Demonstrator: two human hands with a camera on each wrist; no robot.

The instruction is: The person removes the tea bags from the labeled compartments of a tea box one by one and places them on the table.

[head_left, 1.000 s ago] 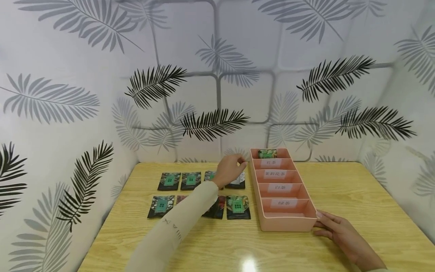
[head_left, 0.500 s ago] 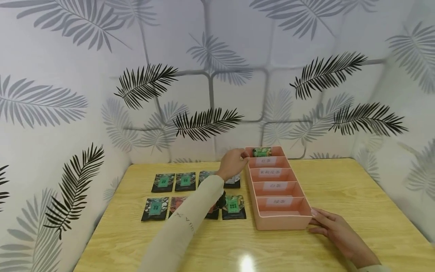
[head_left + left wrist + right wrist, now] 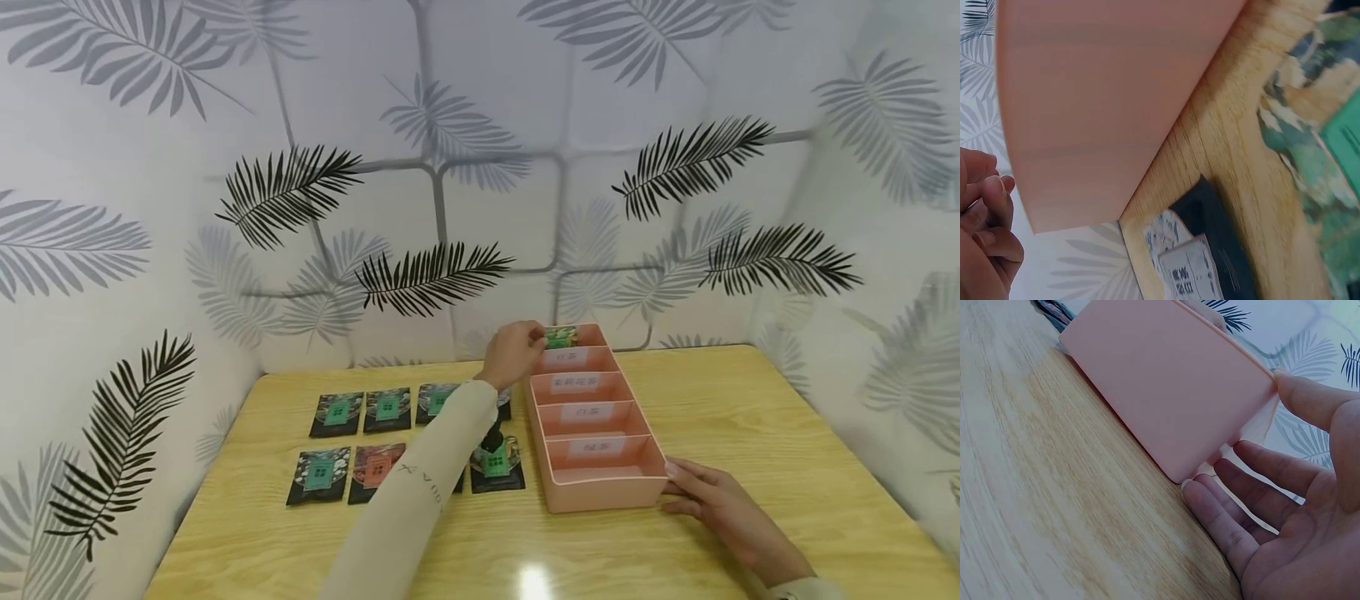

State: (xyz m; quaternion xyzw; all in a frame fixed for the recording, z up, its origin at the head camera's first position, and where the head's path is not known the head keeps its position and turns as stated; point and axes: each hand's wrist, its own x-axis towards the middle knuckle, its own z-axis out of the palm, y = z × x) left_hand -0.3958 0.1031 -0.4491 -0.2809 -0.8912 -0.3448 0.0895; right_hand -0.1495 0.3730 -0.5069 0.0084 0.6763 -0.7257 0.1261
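A long pink divided box [image 3: 607, 493] stands on the table, with white paper labels on its dividers. In its back compartment sits a green-labelled sachet [image 3: 561, 337]. My left hand [image 3: 513, 352] is at the back left rim beside that sachet. Its thumb and fingertips are bent together just above the rim in the left wrist view; whether they pinch anything is hidden. With my right hand [image 3: 723, 512] I grip the front right corner, thumb [image 3: 1310, 397] at the top edge and fingers against the wall below. The white-labelled sachet [image 3: 1191, 269] lies beside the box.
Left of the box lie two rows of dark sachets, including a red-labelled one [image 3: 377, 472] and a green-labelled one [image 3: 497, 468]. My left sleeve [image 3: 420, 492] covers part of them. A leaf-patterned backdrop [image 3: 480, 208] rises behind the wooden table [image 3: 750, 417].
My left hand has moved from beside the box up to its back left rim, near the sachet inside. My right hand keeps its grip on the front corner. The whole head view has shifted.
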